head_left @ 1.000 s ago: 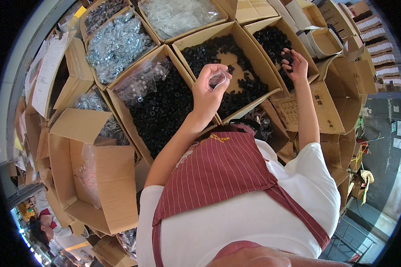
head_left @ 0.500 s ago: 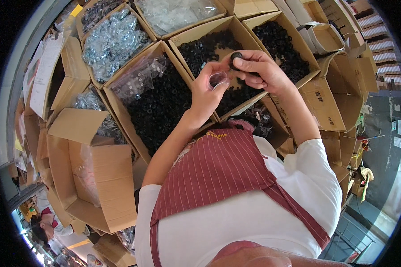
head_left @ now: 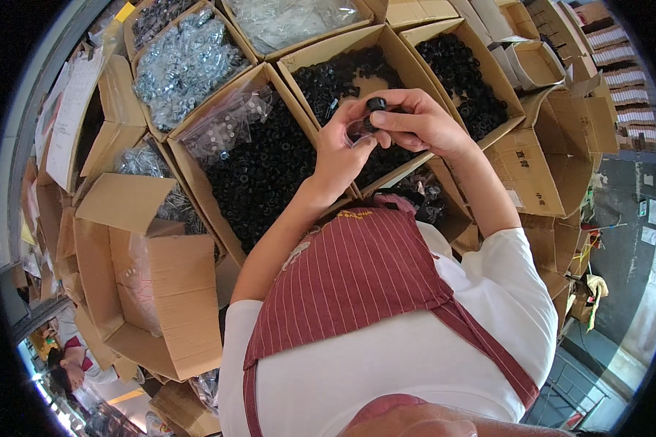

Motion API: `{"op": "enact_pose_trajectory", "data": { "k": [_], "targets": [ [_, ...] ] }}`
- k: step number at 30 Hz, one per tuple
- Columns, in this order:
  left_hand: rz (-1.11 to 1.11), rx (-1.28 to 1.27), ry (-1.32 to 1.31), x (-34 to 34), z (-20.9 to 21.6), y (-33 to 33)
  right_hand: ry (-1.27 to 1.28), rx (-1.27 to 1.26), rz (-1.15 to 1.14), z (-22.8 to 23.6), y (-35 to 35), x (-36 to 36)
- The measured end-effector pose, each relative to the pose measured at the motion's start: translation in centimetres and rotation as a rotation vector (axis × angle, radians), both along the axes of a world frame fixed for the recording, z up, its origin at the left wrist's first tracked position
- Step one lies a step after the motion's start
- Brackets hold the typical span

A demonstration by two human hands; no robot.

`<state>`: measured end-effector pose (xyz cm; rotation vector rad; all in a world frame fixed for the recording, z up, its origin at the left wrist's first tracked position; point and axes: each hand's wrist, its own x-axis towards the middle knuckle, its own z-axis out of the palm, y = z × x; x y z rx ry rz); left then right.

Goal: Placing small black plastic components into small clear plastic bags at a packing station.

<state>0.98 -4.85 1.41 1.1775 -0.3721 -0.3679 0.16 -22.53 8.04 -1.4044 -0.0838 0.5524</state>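
My left hand (head_left: 337,151) is curled round a small clear plastic bag (head_left: 356,134), whose open mouth shows between thumb and fingers. In my right hand (head_left: 428,125), thumb and fingers pinch a small round black part (head_left: 376,104), perhaps rubber or plastic, right at the bag. The two hands touch or nearly touch. Dark contents show through the bag, but I cannot make out what they are. Beneath the hands stands a cardboard box (head_left: 293,71) of loose black parts. Left of it, black ring-shaped parts (head_left: 259,193) fill another box.
A further box of black parts (head_left: 455,69) stands at the right. Behind are bagged shiny metal parts (head_left: 186,69) and clear bags (head_left: 291,22). An open carton (head_left: 186,298) sits at the left, with folded cartons (head_left: 539,164) at the right. Another person (head_left: 76,364) is at lower left.
My right hand has moved slightly left and down, bringing the black part to the bag's mouth. My left hand still holds the bag in nearly the same place.
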Motion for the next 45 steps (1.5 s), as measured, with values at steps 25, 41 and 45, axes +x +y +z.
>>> {"op": "enact_pose_trajectory", "data": {
  "k": [25, 41, 45],
  "targets": [
    [0.176, 0.012, -0.124, -0.1, 0.4, 0.1, 0.698, 0.745, -0.444, -9.4, -2.2, 0.0],
    [0.165, -0.045, -0.165, -0.1, 0.7, 0.6, 0.254, 0.37, -0.283, -2.7, -0.2, -0.7],
    [0.173, -0.006, -0.149, 0.2, 0.4, 0.6, 0.158, 0.259, -0.36, -2.2, -0.7, -0.7]
  ]
}}
